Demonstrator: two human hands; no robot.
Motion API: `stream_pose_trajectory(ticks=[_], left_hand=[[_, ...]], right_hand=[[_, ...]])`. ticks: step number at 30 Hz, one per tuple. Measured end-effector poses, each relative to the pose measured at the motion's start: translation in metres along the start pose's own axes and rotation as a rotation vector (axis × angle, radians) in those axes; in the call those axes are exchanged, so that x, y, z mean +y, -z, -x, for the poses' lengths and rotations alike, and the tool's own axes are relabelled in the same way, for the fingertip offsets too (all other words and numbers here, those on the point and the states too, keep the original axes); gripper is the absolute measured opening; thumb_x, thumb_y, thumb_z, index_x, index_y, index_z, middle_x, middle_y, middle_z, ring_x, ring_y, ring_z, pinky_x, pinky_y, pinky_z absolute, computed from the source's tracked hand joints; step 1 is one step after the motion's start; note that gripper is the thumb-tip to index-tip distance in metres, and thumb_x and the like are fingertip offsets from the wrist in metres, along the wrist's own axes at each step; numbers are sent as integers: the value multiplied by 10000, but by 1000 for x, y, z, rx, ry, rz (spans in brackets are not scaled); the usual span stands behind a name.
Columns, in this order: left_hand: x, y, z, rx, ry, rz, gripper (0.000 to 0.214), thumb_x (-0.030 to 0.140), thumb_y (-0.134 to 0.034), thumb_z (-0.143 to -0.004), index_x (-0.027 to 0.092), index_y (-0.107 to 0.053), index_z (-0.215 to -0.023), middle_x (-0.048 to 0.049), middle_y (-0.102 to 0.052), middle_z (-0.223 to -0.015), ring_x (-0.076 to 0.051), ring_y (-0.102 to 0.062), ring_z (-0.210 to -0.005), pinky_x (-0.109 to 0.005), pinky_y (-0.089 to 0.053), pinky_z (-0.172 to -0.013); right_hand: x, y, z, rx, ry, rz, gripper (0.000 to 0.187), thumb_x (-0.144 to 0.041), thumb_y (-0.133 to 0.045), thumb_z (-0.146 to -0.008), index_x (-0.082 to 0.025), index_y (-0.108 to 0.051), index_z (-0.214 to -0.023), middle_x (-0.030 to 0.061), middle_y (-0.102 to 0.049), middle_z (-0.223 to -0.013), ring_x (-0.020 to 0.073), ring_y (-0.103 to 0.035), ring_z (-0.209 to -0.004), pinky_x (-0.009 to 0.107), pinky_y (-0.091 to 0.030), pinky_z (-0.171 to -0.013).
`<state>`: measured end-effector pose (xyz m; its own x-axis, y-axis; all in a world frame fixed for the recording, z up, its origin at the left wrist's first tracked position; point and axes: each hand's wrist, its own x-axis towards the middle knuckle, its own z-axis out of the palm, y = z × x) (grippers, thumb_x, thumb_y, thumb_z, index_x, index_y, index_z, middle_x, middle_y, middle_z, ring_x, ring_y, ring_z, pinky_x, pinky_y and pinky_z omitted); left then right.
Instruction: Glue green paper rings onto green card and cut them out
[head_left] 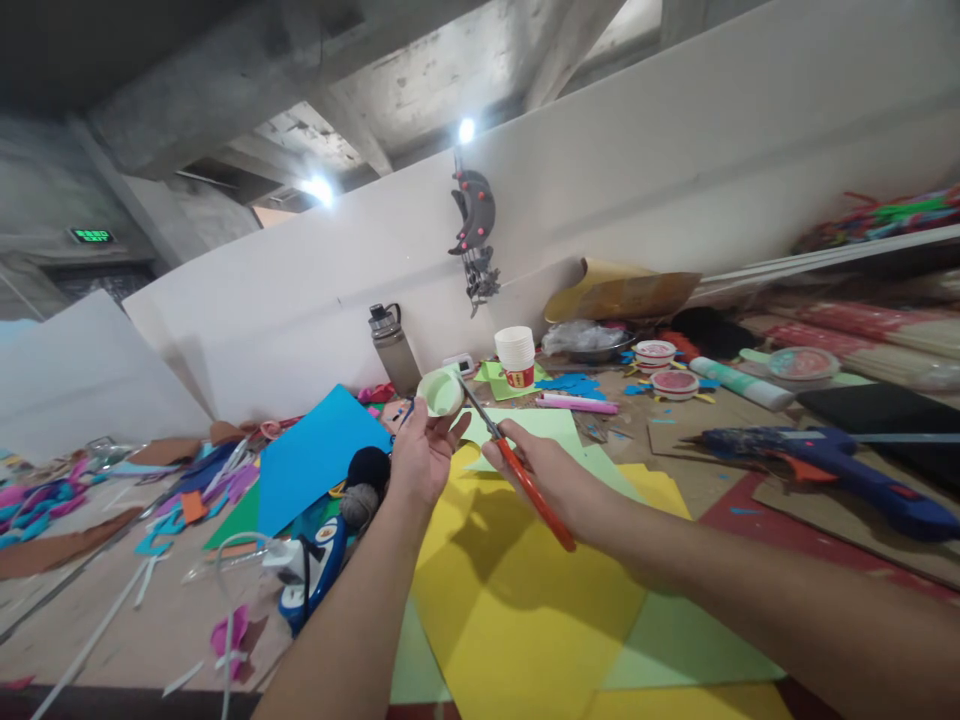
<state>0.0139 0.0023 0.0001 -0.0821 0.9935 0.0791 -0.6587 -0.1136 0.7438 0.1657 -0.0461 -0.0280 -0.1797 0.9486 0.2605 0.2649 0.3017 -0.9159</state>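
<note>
My left hand [421,450] is closed around a small pale paper cup [440,394], its light green inside facing me. In my right hand [541,470] is a pair of scissors [525,480] with orange handles. The scissor blades reach up to the right side of the cup's rim, by a bit of light green paper; whether they cut into it I cannot tell. Beneath both hands lie yellow paper sheets [517,580] over light green sheets [686,645]. Beyond them stands a stack of white paper cups [514,350].
To the right lies a blue glue gun [825,462]. Left are a blue sheet [319,460], a blue-and-white power strip [315,570] with a cable, and colourful scraps. A grey bottle [394,350] stands by the white wall panel [315,310]. Decorated round lids [675,385] sit back right.
</note>
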Motion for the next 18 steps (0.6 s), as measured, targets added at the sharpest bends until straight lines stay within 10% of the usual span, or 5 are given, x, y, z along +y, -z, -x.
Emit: stream_pose_trajectory(ticks=[18], left_hand=[[4,8,-8,-51,0,-146,130,234,-611,-852,150,-639,-948,-81,-739,-858,-200,-724,-803,-315,-590,-765]], right_hand=[[-3,0,2,-79,-39,-172,308,-554,-431,-874,-252,-405,-823,-77,-453,-548,93,-442,-441,207,-353,-416]])
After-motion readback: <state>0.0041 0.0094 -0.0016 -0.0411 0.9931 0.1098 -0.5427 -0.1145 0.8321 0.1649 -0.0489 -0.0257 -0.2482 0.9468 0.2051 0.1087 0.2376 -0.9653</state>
